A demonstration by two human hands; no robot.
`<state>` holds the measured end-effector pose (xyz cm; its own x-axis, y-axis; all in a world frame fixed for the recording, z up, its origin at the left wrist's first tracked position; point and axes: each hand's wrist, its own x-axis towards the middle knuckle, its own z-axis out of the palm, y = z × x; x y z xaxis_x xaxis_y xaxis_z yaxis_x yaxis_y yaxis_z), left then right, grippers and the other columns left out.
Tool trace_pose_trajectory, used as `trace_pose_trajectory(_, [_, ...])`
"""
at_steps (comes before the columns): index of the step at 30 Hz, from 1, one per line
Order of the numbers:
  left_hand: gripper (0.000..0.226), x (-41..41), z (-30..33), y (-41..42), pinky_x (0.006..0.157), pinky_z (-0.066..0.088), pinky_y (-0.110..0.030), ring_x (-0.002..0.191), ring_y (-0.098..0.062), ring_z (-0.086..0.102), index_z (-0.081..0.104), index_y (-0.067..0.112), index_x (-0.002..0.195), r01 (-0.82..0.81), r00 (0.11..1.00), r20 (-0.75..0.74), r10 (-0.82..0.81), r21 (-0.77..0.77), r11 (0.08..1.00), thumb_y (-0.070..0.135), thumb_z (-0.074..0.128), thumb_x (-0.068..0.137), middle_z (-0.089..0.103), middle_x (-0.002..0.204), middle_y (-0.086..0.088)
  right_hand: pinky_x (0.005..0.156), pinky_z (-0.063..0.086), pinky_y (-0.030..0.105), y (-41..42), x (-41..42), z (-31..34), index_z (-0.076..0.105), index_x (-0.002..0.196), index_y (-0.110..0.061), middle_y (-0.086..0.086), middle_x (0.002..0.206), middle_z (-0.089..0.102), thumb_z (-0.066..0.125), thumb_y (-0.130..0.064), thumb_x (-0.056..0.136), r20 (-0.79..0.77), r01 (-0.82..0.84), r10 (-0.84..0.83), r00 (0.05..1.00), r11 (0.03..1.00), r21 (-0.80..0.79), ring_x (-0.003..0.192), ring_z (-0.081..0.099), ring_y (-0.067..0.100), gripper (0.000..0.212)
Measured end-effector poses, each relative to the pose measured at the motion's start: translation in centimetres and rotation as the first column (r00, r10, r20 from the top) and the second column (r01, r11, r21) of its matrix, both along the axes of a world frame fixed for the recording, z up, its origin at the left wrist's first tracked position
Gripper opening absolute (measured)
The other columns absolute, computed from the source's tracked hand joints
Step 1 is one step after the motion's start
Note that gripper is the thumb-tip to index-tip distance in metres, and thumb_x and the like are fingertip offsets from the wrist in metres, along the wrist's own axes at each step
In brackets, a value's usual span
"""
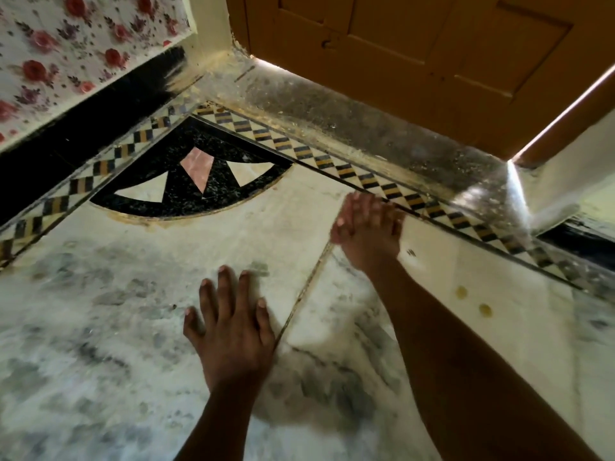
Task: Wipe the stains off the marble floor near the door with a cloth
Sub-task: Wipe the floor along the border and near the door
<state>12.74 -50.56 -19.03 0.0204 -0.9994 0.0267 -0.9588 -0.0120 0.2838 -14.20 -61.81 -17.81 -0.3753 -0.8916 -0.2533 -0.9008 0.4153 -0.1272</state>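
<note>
Far left up top there's a flowery cloth or wall covering [66, 44], cut off by the frame edge, so can't tell which it is. Below it runs a black skirting strip [66, 141], then a checkered border [100, 168] framing a black fan-shaped inlay [186, 188] with white and pink wedges.

The left hand [229, 327] lies flat on the marble floor [100, 327], fingers [226, 284] straight and spread, holding nothing. The grey-veined marble to the left of those fingers is smeared with motion blur, so I can't tell veins from dirt there. A dark floor joint [299, 304] runs just right of the thumb.

The right hand [366, 227] reaches further out, its fingers [362, 207] ending right at the checkered border. It's blurry; the fingers look mostly straight and close together, and I can't tell if they've got anything under them. No cloth that I can make out anywhere.

Right of that forearm there are two small yellowish stains [472, 301] on the marble, and a tiny dark speck [411, 252] nearer the wrist.

Beyond the fingers sits a dusty grey threshold [366, 128] and the brown door [432, 44], top cut off, with bright light leaking under it.
</note>
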Motion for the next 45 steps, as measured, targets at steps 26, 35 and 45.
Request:
trace_pose_trajectory(26, [0.069,-6.8,0.2,6.0,0.119,0.038,-0.054,0.151,-0.031,0.047,0.059,0.011,0.150,0.406,0.864,-0.246,-0.439,-0.174,0.897,0.042,0.045,0.090,0.049,0.164,-0.012,0.129,0.004,0.069,20.2,-10.3,-0.2,0.013,0.171,-0.022,0.020,0.177,0.011,0.011,-0.066,0.099,0.045,0.306,-0.303,0.952,0.946,-0.108,0.163,0.010,0.046,0.084])
trace_pose_trajectory(35, [0.061,-12.4,-0.7,7.7,0.121,0.032,-0.047,0.153,-0.026,0.045,0.058,0.017,0.151,0.517,0.840,-0.109,-0.531,-0.133,0.845,0.043,0.042,0.097,0.047,0.166,-0.006,0.132,0.005,0.062,32.4,-13.3,-1.8,0.008,0.170,-0.032,0.015,0.178,0.012,0.013,-0.067,0.104,-0.056,0.372,-0.388,0.920,0.909,-0.189,0.164,0.008,0.042,0.075])
trace_pose_trajectory(45, [0.061,-12.7,-0.3,7.9,0.120,0.035,-0.051,0.155,-0.025,0.042,0.056,0.017,0.152,0.499,0.860,-0.077,-0.505,-0.083,0.862,0.040,0.040,0.097,0.045,0.167,-0.004,0.133,0.001,0.060,30.3,-11.0,-0.9,-0.011,0.167,-0.045,0.008,0.180,-0.010,0.010,-0.068,0.105,0.035,0.073,-0.069,0.997,0.991,-0.115,0.165,-0.013,0.039,0.069])
